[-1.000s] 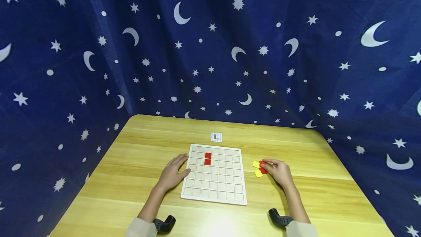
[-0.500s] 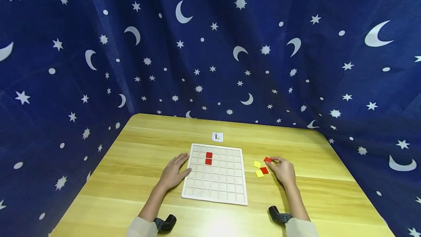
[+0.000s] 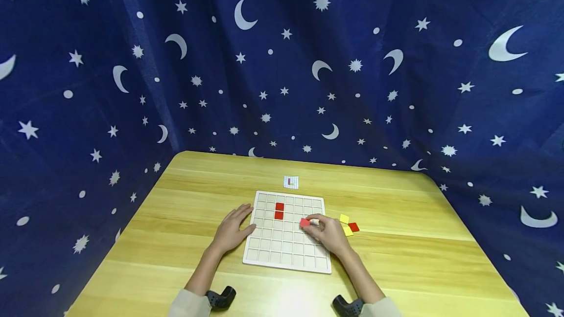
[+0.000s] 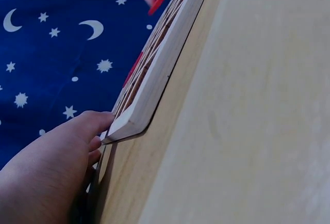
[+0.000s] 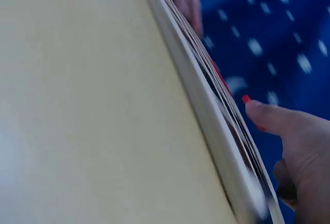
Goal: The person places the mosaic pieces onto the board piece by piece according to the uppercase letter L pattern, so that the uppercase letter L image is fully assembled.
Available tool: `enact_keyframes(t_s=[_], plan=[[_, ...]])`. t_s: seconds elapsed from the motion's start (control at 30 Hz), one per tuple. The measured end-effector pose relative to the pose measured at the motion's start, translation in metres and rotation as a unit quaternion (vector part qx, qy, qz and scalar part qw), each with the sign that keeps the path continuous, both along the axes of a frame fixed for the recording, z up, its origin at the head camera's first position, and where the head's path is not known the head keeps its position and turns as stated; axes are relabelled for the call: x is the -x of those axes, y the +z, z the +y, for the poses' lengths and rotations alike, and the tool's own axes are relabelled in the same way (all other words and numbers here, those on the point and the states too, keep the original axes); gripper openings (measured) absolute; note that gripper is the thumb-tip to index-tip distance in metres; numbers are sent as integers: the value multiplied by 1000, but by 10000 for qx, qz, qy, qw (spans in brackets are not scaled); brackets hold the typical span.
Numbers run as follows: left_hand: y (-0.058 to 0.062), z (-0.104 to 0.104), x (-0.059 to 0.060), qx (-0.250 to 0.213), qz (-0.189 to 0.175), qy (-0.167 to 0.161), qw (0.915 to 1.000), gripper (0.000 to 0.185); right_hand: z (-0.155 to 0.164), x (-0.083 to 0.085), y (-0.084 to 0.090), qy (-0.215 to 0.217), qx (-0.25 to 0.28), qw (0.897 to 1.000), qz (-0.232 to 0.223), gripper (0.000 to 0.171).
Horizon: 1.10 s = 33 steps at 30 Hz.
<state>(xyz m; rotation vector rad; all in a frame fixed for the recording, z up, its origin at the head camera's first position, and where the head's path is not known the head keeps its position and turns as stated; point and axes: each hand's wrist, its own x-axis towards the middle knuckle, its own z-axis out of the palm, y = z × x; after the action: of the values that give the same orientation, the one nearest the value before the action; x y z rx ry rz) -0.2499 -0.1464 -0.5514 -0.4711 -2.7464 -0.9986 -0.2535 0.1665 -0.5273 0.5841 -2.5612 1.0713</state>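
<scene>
Right now I see my right hand (image 3: 328,233) pinching a flat red square tile (image 3: 304,222) just above the white grid board (image 3: 286,258), right of centre. Two red tiles (image 3: 279,211) sit stacked in its cells. My left hand (image 3: 231,231) rests flat, fingers straight, against the board's left edge. Beside it on the tabletop (image 3: 176,219): two yellow tiles (image 3: 344,218), one red (image 3: 354,227).

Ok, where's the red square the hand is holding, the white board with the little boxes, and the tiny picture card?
red square (image 3: 305,222), head view, its middle.
white board (image 3: 282,250), head view, bare near cells.
picture card (image 3: 291,182), head view, its middle.
</scene>
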Motion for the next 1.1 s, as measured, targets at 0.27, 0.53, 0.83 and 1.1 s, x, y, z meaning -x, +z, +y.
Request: enact_keyframes(t_s=[0.27,0.53,0.83,1.1], plan=[[1,1,0,-11,1,46,10000,56,-62,-6,2,151,-210,9995,-207,27],[1,1,0,70,-30,20,10000,56,-75,-4,1,14,-574,9980,-255,28],[1,0,1,86,-87,60,9999,56,-73,-5,0,194,-447,9988,-73,27],[1,0,2,127,-51,31,9999,56,-50,-8,-3,306,211,9993,-33,22]])
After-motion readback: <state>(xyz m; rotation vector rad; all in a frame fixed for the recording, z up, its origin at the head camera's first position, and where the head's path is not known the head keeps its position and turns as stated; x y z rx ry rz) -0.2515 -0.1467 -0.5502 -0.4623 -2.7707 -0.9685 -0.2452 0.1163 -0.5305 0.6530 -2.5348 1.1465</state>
